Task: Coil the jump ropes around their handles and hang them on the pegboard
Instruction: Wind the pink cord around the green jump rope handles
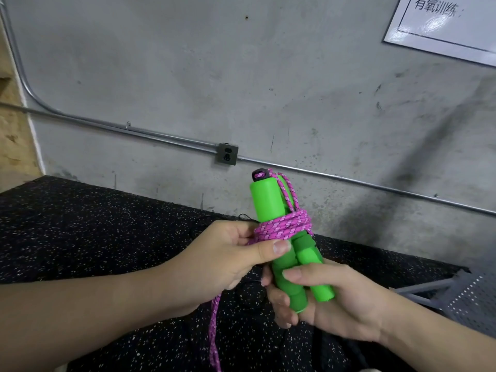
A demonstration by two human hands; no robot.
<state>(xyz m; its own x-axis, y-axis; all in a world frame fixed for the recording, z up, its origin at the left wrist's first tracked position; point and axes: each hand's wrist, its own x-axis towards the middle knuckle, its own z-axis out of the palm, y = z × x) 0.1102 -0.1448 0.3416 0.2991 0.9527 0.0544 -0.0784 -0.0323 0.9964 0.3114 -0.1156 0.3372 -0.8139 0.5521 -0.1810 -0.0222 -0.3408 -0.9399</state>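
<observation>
Jump rope point(281, 224): one pink braided cord coiled round two green foam handles point(290, 267), right hand point(330, 299) gripping their bottoms, left hand point(230, 253) pinching the loose cord at the coil

A gym or training room, probably in a basement or utility space. Black speckled rubber flooring point(94, 237) meets a bare concrete wall point(241, 76) carrying exposed metal conduit point(134, 129) and a junction box point(227, 154). A wall sign point(445, 25) reads "有氧训练" (aerobic training).
</observation>
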